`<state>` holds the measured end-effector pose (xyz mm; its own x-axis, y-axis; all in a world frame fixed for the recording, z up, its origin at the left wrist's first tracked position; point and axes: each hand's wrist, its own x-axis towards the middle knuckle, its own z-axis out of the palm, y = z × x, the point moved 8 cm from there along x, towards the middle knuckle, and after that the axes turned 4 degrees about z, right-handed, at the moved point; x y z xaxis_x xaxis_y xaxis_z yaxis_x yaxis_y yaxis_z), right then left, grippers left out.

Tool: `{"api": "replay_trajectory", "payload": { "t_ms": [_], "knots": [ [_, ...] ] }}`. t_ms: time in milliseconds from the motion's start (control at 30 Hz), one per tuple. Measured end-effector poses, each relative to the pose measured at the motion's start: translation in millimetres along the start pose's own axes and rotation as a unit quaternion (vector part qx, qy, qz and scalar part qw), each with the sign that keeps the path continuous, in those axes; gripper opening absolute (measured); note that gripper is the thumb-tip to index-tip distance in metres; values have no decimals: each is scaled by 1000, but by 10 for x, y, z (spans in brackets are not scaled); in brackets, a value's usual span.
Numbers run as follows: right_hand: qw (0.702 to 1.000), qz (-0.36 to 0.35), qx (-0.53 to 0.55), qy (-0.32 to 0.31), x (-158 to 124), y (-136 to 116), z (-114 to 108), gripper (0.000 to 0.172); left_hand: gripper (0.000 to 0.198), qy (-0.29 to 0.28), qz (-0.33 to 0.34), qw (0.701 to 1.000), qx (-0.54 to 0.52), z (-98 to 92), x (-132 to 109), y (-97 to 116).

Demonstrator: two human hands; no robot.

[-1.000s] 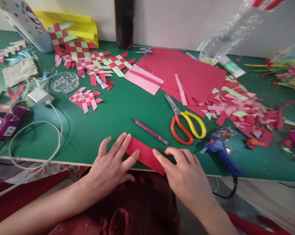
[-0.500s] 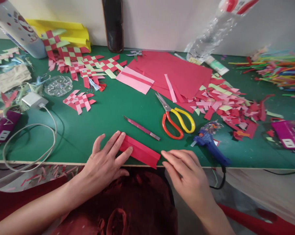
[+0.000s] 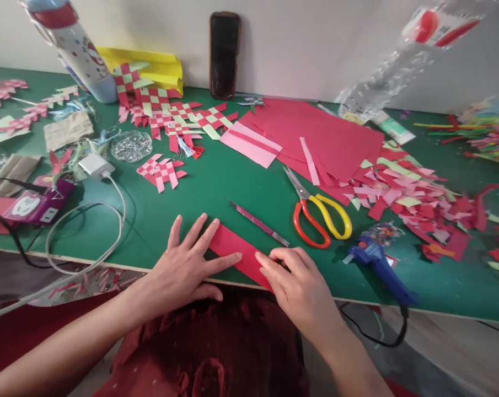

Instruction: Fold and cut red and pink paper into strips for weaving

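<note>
A folded strip of red paper (image 3: 228,242) lies at the table's front edge. My left hand (image 3: 191,262) is spread flat over its left end, fingers apart, pressing it down. At the other end my right hand (image 3: 296,275) is closed, its fingertips together on the paper; the fingers hide that corner. A craft knife with a pink handle (image 3: 259,223) rests just beyond the strip. Scissors with one red and one yellow handle (image 3: 315,212) lie partly spread to the right of the knife.
Red paper sheets (image 3: 315,129), a heap of paper scraps (image 3: 418,193) and woven paper fish (image 3: 162,172) cover the table's back. A blue glue gun (image 3: 381,264) lies at right. A white cable (image 3: 123,220) loops at left. A phone (image 3: 224,55) and bottle (image 3: 81,55) stand behind.
My right hand has moved left onto the red strip from its right edge. My left hand's fingers have spread wider. The whole view has shifted, so the table things appear further right.
</note>
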<state>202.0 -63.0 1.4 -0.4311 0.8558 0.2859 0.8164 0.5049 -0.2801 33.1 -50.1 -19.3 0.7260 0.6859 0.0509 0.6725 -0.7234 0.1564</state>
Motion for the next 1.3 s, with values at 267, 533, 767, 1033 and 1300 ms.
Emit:
{"api": "replay_trajectory", "payload": {
  "t_ms": [267, 533, 767, 1033, 1300],
  "knots": [
    [999, 28, -22, 5, 27, -233, 106, 29, 43, 116, -28, 993, 8, -337, 16, 54],
    [998, 52, 26, 28, 215, -125, -2, 25, 53, 60, 65, 995, 42, -17, 51, 268],
    [990, 122, -68, 36, 621, 216, 48, 16, 50, 57, 68, 995, 41, 27, 15, 229],
    [982, 169, -13, 77, 330, 416, -76, 8, 68, 40, 5, 998, 52, 80, 43, 168],
    [994, 90, 0, 58, -398, 71, -223, 41, 75, 42, 30, 996, 67, 96, 51, 228]
  ]
}}
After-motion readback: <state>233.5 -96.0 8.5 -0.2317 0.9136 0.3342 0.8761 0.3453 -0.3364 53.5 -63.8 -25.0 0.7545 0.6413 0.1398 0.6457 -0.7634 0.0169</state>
